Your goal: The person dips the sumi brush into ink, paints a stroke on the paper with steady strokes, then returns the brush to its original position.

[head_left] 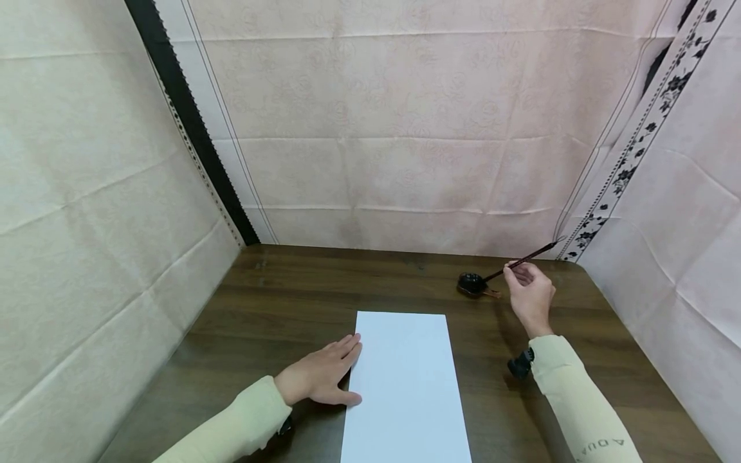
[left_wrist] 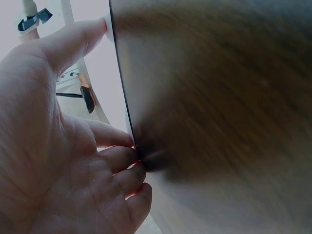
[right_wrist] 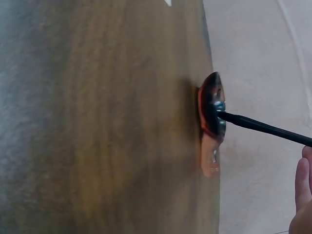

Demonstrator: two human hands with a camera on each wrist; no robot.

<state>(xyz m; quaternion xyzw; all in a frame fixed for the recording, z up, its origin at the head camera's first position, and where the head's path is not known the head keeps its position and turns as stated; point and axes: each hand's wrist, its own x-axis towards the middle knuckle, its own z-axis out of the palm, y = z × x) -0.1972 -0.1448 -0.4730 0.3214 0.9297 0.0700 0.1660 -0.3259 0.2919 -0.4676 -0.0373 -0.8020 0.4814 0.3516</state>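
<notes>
A blank white sheet of paper (head_left: 408, 392) lies upright in the middle of the wooden table. My left hand (head_left: 324, 374) rests at its left edge, fingers extended and thumb spread, fingertips touching the border. At the back right, my right hand (head_left: 531, 296) pinches a dark calligraphy brush (head_left: 543, 250) by its shaft. The brush slants down to the left, its tip in a small black ink dish (head_left: 472, 283). In the right wrist view the brush (right_wrist: 265, 128) meets the dish's dark hollow, and a reddish-brown handle (right_wrist: 210, 158) juts from the dish.
Pale patterned cloth hangs behind the table (head_left: 289, 296) and along both sides, rising from its edges. A black band (head_left: 193, 122) runs down the left corner, a floral border (head_left: 631, 161) down the right.
</notes>
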